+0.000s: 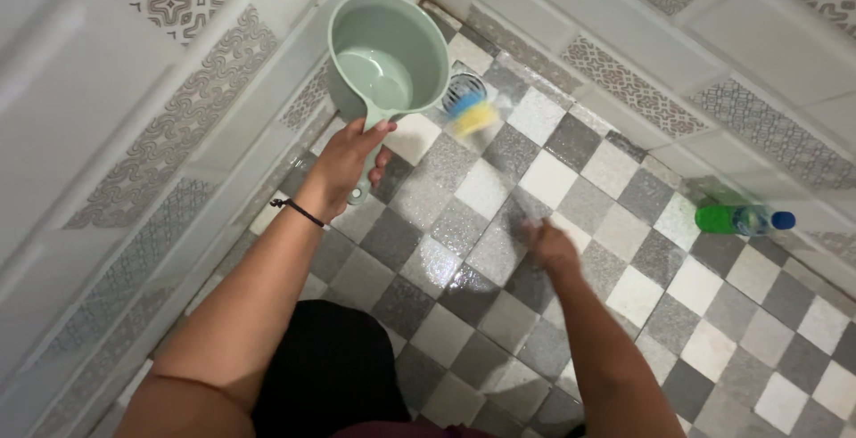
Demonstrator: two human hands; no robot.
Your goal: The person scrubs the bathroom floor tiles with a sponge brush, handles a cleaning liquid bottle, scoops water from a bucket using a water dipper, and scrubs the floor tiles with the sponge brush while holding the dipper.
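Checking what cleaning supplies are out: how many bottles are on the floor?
1: a green bottle with a blue cap lies on its side against the right wall. Others may be outside the view.

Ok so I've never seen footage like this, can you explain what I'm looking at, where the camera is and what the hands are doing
The single picture comes from a camera worn on a person's head, looking down at their own two bare hands over a checkered tile floor in a tiled corner. The left hand grips the handle of a pale green plastic water dipper, held above the floor. The right hand is blurred and holds a long-handled brush; its yellow and blue brush head is by the round floor drain. A green bottle with a blue cap lies on its side by the right wall. The floor looks wet.
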